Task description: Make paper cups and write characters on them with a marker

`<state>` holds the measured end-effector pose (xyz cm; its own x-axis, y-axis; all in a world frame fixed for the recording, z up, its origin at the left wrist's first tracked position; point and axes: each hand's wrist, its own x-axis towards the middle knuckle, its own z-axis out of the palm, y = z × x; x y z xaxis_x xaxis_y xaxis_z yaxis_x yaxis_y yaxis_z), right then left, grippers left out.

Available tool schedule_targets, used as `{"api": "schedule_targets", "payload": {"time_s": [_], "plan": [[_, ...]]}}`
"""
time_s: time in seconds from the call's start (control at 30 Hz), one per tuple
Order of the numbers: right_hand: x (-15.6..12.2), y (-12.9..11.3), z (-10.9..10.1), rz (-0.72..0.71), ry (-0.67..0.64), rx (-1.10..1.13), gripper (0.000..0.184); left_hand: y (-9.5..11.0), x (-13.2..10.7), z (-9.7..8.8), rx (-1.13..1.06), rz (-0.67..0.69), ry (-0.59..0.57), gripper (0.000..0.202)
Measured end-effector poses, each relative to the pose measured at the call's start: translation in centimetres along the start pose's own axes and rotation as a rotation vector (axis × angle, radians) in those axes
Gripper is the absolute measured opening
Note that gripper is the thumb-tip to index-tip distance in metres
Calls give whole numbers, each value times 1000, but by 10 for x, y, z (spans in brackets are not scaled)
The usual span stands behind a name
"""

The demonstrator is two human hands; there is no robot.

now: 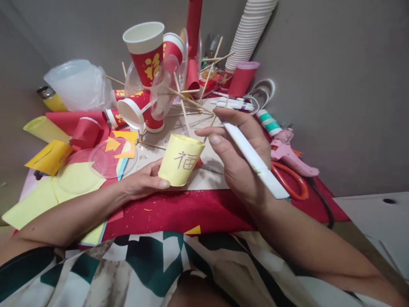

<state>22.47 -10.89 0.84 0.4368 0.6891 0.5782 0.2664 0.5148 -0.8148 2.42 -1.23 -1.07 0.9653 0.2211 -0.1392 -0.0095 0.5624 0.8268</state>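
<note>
1. I lost the left hand (145, 179) partly behind the yellow cup (172, 170).
2. The top edge cut off the red tube (194, 25) and cup stack (251, 32).
3. I couldn't identify specks (147, 209) on the red cloth (198, 209).

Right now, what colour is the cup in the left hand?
Pale yellow: the cup shows its colour in the head view.

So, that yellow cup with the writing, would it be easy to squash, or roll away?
Probably light: the left hand alone holds the yellow cup near its base. Its paper-like wall looks thin, so a hard squeeze might dent it. Laid on its side, it would likely roll in a curve, since it is round and slightly tapered.
</note>
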Motion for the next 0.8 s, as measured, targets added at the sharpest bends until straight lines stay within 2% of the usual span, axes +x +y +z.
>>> {"api": "schedule_targets", "payload": {"time_s": [0.13,0.33,0.43,0.6,0.7,0.8], "plan": [[-3,0,1,-39,-14,-16,30,-4,0,-1,264,96,114,87],[-11,-6,1,-63,-103,-107,34,-8,-4,2,538,86,260,92],[-15,-8,2,-109,-143,-156,39,-9,-3,6,560,109,271,91],[-21,-6,2,-95,-163,-198,44,-13,-1,6,609,172,287,86],[-23,-4,0,-76,-177,-178,43,-16,-2,5,623,210,274,88],[-24,-3,-3,-61,-167,-182,40,-16,-2,5,582,188,219,91]]}}
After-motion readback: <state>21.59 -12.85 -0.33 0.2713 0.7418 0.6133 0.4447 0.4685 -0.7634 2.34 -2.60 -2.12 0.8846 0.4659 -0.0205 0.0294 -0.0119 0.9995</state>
